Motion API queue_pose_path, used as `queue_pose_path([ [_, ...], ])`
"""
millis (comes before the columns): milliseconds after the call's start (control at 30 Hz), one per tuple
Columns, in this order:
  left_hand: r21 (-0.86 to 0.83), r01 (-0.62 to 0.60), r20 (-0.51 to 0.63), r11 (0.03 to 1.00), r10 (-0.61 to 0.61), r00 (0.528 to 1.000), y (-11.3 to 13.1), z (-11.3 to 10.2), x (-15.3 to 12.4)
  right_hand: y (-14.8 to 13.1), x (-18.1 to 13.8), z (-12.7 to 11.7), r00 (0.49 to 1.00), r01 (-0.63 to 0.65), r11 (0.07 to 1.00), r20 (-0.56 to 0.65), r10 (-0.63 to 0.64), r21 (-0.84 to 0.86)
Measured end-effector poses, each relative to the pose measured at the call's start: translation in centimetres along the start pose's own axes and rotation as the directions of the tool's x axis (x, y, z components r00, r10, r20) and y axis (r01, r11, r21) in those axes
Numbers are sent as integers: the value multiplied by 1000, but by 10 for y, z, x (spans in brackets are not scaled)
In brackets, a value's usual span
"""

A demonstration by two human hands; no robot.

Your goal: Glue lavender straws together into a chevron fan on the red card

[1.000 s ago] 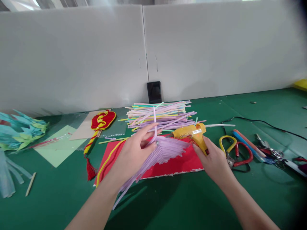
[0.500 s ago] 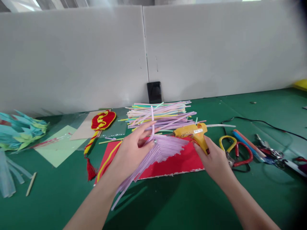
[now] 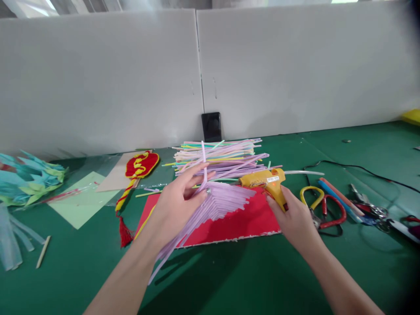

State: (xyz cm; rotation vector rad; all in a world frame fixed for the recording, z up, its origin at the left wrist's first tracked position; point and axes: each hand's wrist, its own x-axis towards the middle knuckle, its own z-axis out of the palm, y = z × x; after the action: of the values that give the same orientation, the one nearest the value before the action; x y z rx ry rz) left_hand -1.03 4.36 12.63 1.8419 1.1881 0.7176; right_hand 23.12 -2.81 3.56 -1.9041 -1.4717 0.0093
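My left hand (image 3: 175,205) is closed on a fan of bent lilac straws (image 3: 223,201), held just above a red sheet (image 3: 243,225) on the green table. One straw sticks upright between its fingers. My right hand (image 3: 295,218) grips the handle of a yellow glue gun (image 3: 264,179), whose nozzle points left toward the straw fan. Behind both lies a pile of pastel straws (image 3: 223,155).
A red and yellow tasselled ornament (image 3: 139,168) and a pale green sheet (image 3: 78,201) lie to the left, with teal paper shapes (image 3: 26,177) at the far left. Yellow-handled pliers (image 3: 311,199), red-handled cutters (image 3: 334,212) and scissors (image 3: 374,212) lie on the right. A black phone (image 3: 211,126) leans against the white partition.
My left hand has carried the straw fan slightly left and farther from me. The right hand and glue gun have barely moved.
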Motion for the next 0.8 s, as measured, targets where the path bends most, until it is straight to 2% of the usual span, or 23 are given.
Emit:
queue_pose_path([
  [167,4,-51,-29,999,52,998,0,-1,0,1,0,2,1000,-15,1000,6,15,12],
  [267,7,-41,-17,999,41,999,0,-1,0,0,0,3,998,-49,999,-35,49,-3],
  [500,38,-22,24,999,21,999,1,5,-2,-6,-2,-1,966,-252,967,-64,250,-38],
  [600,62,-38,37,997,36,999,2,9,-3,-6,-2,-2,970,-241,969,-52,238,-53],
  [800,113,-63,41,992,58,997,4,11,-5,-3,-4,3,987,-140,987,-93,133,-79],
])
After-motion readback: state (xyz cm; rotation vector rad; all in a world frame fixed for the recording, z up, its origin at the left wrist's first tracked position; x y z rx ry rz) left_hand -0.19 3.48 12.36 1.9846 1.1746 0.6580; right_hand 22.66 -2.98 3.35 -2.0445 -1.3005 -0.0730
